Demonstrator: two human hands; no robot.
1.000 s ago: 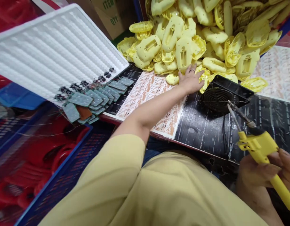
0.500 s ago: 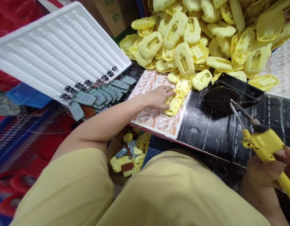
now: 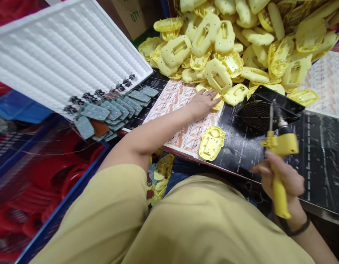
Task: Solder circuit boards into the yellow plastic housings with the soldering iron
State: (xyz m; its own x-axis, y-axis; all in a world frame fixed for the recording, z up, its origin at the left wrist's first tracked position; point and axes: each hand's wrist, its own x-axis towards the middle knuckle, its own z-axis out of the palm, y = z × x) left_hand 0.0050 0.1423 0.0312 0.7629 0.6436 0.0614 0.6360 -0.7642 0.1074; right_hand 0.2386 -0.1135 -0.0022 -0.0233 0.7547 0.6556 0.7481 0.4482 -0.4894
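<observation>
My left hand (image 3: pixel 204 103) reaches across the table with its fingers stretched out. Its fingertips rest on a yellow plastic shell (image 3: pixel 219 105) at the front of the pile and partly cover it. Nearer to me, another yellow shell (image 3: pixel 212 143) lies alone with its hollow inside facing up, at the edge of the printed sheet (image 3: pixel 183 137). My right hand (image 3: pixel 282 174) is wrapped round the grip of a yellow soldering gun (image 3: pixel 282 145). The gun's metal tip points up and away, in front of a dark coil (image 3: pixel 256 115) in a black holder.
A large heap of yellow shells (image 3: pixel 213 47) covers the back of the table. On the left, a white foam tray (image 3: pixel 67 47) leans beside green circuit boards (image 3: pixel 113 110) with wires. Red parts (image 3: pixel 56 165) fill a blue crate at lower left. Scraps (image 3: pixel 161 179) lie below the table edge.
One shell has come toward me and now lies apart. My left hand has moved away from me to the shell behind. My right hand has brought the soldering gun leftward and more upright.
</observation>
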